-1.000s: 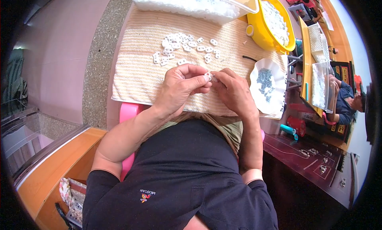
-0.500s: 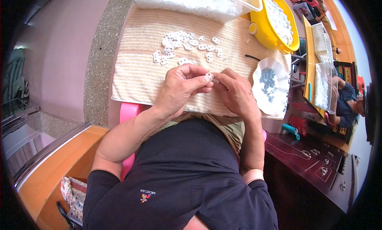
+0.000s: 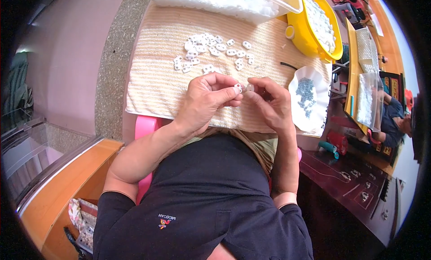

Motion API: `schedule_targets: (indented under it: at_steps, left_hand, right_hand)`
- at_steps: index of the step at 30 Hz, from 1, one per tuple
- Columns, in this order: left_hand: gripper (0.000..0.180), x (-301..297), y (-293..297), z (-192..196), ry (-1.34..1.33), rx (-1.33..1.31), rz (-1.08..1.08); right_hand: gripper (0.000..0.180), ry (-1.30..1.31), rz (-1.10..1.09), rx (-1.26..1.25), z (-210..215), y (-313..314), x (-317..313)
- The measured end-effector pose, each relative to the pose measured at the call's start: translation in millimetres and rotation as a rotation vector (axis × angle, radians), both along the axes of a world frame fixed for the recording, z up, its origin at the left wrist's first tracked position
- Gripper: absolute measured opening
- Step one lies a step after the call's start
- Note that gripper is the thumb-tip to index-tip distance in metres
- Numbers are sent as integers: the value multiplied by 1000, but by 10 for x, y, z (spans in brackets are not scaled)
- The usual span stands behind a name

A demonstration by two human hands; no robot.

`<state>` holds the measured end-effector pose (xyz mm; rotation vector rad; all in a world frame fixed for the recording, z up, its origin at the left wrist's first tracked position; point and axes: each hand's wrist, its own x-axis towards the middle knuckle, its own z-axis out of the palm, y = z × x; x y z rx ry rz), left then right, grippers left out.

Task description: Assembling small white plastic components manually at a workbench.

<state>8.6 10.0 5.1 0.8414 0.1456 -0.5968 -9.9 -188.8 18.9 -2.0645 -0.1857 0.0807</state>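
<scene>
Between thumb and fingertips, my left hand (image 3: 204,100) pinches a small white plastic piece with holes (image 3: 238,86). Just to its right, my right hand (image 3: 273,102) grips a second small white piece (image 3: 250,87) between thumb and index finger. A narrow gap separates the two pieces, and something thin seems to bridge it, too small to make out. Beyond my hands, a loose group of white two-holed plastic pieces (image 3: 197,48) lies on the striped towel (image 3: 152,80). Right of my right hand, a white scalloped dish (image 3: 296,114) holds many tiny dark metal parts (image 3: 306,94).
At the far edge stands a clear bin (image 3: 287,9) of white pieces, beside a yellow tub (image 3: 305,40) filled likewise. A short black strip (image 3: 288,65) rests near the dish. On the right, another person (image 3: 390,114) sits by a wooden table (image 3: 352,66).
My right hand has drawn slightly right and turned, its fingers opening out to show a white piece in its pinch. My left hand keeps its hold in nearly the same place.
</scene>
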Motion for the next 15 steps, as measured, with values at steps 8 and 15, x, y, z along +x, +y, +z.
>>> schedule_targets:
  at_steps: [8, 15]
  left_hand:
    - [15, -7, -12, 15, 33, 20, -4]
    - [15, -9, -20, 12, 22, 0, -17]
  right_hand:
    - [25, 96, -2, 231, -48, -5, 7]
    - [25, 128, 2, 210, -63, 2, 11]
